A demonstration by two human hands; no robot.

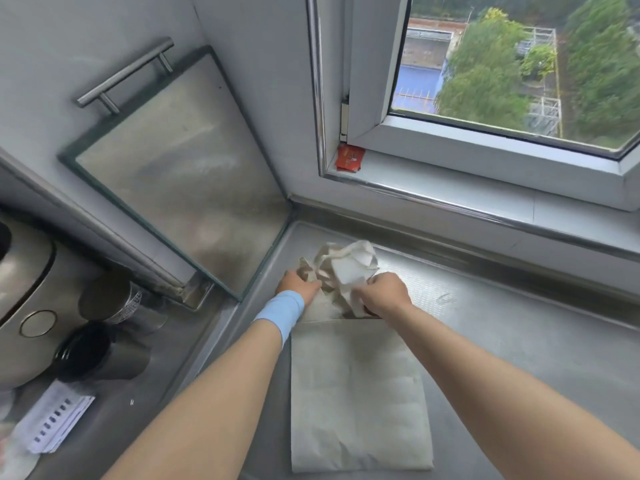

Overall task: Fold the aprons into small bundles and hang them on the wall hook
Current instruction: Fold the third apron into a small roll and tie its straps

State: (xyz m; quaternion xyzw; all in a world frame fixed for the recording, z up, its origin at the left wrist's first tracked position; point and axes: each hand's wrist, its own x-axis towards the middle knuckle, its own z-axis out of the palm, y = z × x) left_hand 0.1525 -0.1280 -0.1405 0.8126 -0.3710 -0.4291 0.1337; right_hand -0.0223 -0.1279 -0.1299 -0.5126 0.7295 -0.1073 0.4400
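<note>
— Cream apron [360,393] is lying on the steel counter [519,358], lower centre of the frame?
— Yes. Its near part is lying flat and folded, and its far end is bunching up just above the middle.
— What are the hands doing?
— The right hand [384,294] is curling its fingers round a fold of that bunch. The left hand [298,284], wearing a blue wristband [282,311], is pushing into the bunch's left side. Its fingertips are hiding in the cloth, so it is probably gripping.
— And beyond?
— A red packet [349,157] is sitting on the window sill [433,178], upper centre.
</note>
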